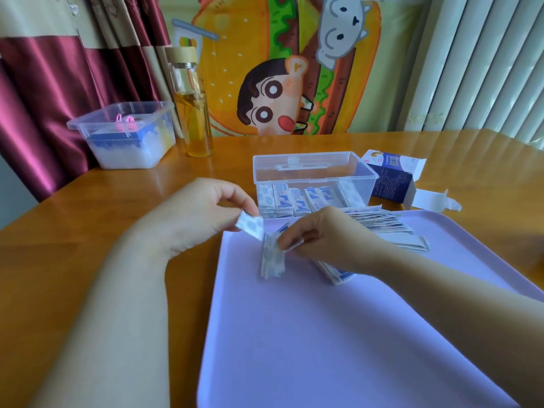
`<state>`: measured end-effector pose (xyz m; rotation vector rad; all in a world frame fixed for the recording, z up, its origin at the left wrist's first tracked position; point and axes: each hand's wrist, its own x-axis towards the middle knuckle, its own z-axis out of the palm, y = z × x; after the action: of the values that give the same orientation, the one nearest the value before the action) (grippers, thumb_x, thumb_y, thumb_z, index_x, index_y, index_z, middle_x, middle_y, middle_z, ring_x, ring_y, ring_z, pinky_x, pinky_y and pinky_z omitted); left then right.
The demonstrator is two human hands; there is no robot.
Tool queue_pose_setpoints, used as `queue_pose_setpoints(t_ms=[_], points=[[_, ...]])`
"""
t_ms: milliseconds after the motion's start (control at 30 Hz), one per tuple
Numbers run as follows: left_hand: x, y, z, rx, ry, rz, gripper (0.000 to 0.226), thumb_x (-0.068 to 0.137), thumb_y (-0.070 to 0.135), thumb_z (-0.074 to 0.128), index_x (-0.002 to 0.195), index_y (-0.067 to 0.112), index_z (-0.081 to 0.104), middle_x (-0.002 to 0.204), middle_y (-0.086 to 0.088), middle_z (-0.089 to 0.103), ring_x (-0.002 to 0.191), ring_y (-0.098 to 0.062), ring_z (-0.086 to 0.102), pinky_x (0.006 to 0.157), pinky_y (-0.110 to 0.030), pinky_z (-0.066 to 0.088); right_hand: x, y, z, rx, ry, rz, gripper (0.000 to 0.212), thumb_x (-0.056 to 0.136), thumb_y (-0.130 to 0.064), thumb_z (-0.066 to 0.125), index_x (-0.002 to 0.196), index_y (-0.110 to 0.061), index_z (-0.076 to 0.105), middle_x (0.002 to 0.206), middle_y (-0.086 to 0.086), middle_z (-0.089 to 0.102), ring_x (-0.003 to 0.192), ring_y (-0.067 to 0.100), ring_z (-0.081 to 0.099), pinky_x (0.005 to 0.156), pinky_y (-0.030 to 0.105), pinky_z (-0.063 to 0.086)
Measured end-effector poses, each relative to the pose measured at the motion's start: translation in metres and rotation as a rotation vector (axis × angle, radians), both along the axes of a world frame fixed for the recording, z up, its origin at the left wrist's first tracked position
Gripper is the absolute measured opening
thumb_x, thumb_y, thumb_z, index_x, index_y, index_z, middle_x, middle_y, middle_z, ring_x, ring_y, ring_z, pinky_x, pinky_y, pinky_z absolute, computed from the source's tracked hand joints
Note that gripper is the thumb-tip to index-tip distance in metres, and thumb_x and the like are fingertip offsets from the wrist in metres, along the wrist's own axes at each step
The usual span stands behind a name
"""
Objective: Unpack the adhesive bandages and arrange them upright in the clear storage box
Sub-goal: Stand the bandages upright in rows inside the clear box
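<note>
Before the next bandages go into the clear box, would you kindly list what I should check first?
1. One bandage pinched in left hand: ok.
2. Small stack held in right hand: ok.
3. The lid of the box open: ok.
4. Upright row in box: ok.
5. Room left in box: cannot tell.
6. All bandages packed: not ok, a pile lies on the tray.
</note>
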<state>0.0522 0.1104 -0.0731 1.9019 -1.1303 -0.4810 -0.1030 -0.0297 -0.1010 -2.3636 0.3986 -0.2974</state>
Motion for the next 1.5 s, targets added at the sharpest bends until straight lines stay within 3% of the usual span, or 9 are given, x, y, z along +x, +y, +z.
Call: queue_pose_setpoints(t_ms=[100, 267, 500, 600, 767, 900, 1000, 1200, 1500], points=[[-0.004, -0.006, -0.007, 0.044, 0.056, -0.009, 0.055, 0.083, -0.012, 0.043, 0.061, 0.028, 0.073, 0.077, 0.011, 0.073, 0.086, -0.013, 0.068, 0.077, -0.029, 0.055, 0.002, 0.005, -0.002, -0.140, 0.097, 0.048, 0.026, 0.081, -0.012, 0.061, 0.086, -0.033, 0.075, 0.088, -0.017, 0.072, 0.077, 0.007, 0.064, 0.079, 0.024, 0.053], [-0.011, -0.014, -0.013, 0.038, 0.037, 0.035, 0.030, 0.090, 0.001, 0.046, 0.081, 0.020, 0.066, 0.088, 0.005, 0.070, 0.094, -0.011, 0.064, 0.085, -0.031, 0.053, -0.010, -0.002, 0.021, 0.013, 0.042, 0.064, 0.041, 0.080, 0.006, 0.049, 0.100, -0.020, 0.072, 0.088, -0.015, 0.070, 0.083, -0.006, 0.063, 0.081, 0.007, 0.047], [-0.021, -0.026, -0.026, 0.129, -0.118, -0.025, 0.020, 0.086, 0.005, 0.060, 0.084, 0.025, 0.063, 0.084, 0.014, 0.060, 0.066, -0.004, 0.054, 0.054, -0.006, 0.041, -0.033, -0.017, 0.042, 0.239, 0.053, -0.005, 0.030, 0.092, -0.004, 0.050, 0.116, -0.016, 0.063, 0.101, -0.005, 0.073, 0.077, -0.004, 0.067, 0.086, 0.019, 0.050], [-0.025, -0.028, -0.029, 0.175, -0.186, -0.019, 0.020, 0.086, 0.007, 0.060, 0.086, 0.028, 0.060, 0.083, 0.014, 0.050, 0.067, -0.003, 0.051, 0.044, -0.007, 0.037, -0.033, -0.016, 0.036, 0.105, 0.135, -0.015, 0.030, 0.094, -0.003, 0.049, 0.115, -0.019, 0.063, 0.097, -0.009, 0.074, 0.086, 0.001, 0.068, 0.075, 0.007, 0.049], [-0.025, -0.031, -0.033, 0.231, -0.283, -0.018, 0.023, 0.084, 0.013, 0.063, 0.096, 0.031, 0.055, 0.103, 0.009, 0.042, 0.086, -0.014, 0.055, 0.058, -0.020, 0.041, -0.033, -0.011, 0.028, -0.212, 0.277, 0.025, 0.029, 0.088, -0.015, 0.059, 0.109, -0.034, 0.064, 0.096, -0.022, 0.068, 0.079, -0.006, 0.062, 0.061, 0.000, 0.042], [-0.018, -0.026, -0.030, 0.265, -0.324, 0.050, 0.024, 0.084, 0.021, 0.066, 0.105, 0.028, 0.057, 0.107, 0.008, 0.047, 0.084, -0.008, 0.050, 0.061, -0.019, 0.037, -0.029, -0.015, 0.033, -0.354, 0.313, 0.029, 0.023, 0.088, -0.023, 0.059, 0.108, -0.034, 0.065, 0.088, -0.023, 0.067, 0.064, -0.023, 0.049, 0.058, -0.005, 0.035], [-0.012, -0.021, -0.028, 0.248, -0.309, 0.124, 0.016, 0.084, 0.020, 0.067, 0.097, 0.025, 0.059, 0.101, 0.006, 0.058, 0.084, -0.009, 0.051, 0.059, -0.015, 0.036, -0.015, -0.014, 0.041, -0.334, 0.262, 0.014, 0.022, 0.088, -0.024, 0.059, 0.108, -0.032, 0.067, 0.083, -0.021, 0.065, 0.066, -0.013, 0.055, 0.057, 0.001, 0.039], [-0.013, -0.019, -0.022, 0.330, -0.240, 0.095, 0.027, 0.077, 0.023, 0.074, 0.100, 0.023, 0.060, 0.093, 0.006, 0.064, 0.078, -0.010, 0.057, 0.058, -0.022, 0.042, 0.040, 0.004, 0.029, -0.461, 0.484, 0.106, 0.061, 0.084, -0.048, 0.062, 0.132, -0.010, 0.051, 0.129, 0.004, 0.056, 0.113, 0.022, 0.055, 0.097, 0.035, 0.045], [-0.017, -0.016, -0.022, 0.498, -0.262, 0.000, 0.050, 0.076, 0.031, 0.075, 0.118, 0.026, 0.047, 0.094, 0.010, 0.057, 0.078, -0.008, 0.054, 0.059, -0.022, 0.042, 0.067, 0.005, 0.027, -0.463, 0.669, 0.139, 0.064, 0.075, -0.050, 0.071, 0.125, -0.014, 0.055, 0.119, 0.006, 0.061, 0.093, 0.019, 0.060, 0.066, 0.020, 0.040]])
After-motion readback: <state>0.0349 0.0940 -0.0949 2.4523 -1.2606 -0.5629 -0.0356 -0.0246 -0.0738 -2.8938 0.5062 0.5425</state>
